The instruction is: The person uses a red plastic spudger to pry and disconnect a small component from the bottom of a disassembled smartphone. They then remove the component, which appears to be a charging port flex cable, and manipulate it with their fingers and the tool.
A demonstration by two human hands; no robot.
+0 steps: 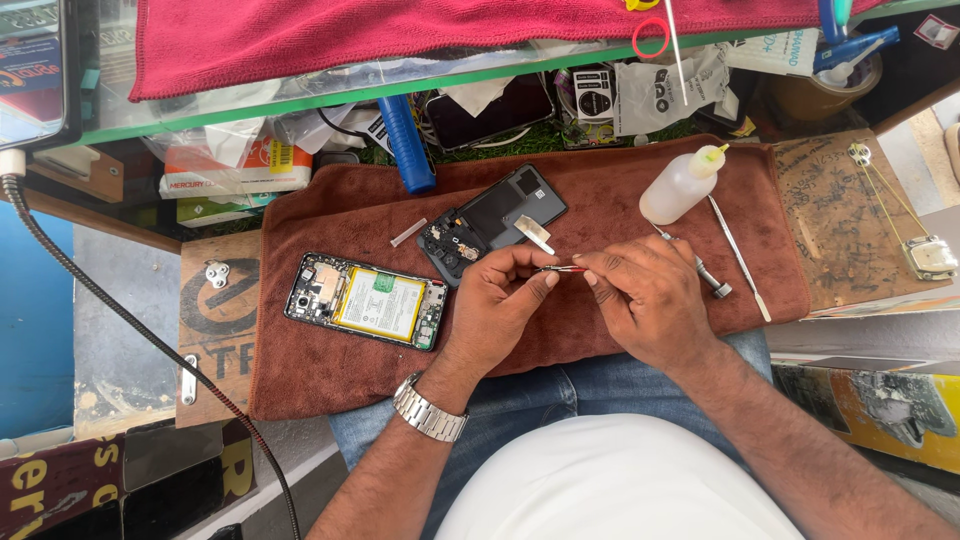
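Bright, even daylight, soft shadows, sharp focus; edges perhaps slightly bowed.

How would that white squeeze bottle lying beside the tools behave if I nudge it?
The squeeze bottle lies on its side on the brown towel, so its round body would probably roll, though the towel's nap may slow it. It looks like thin, light plastic and would likely give under a squeeze.

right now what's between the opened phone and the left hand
Only bare brown towel between the opened phone and the left hand, seen in the head view.
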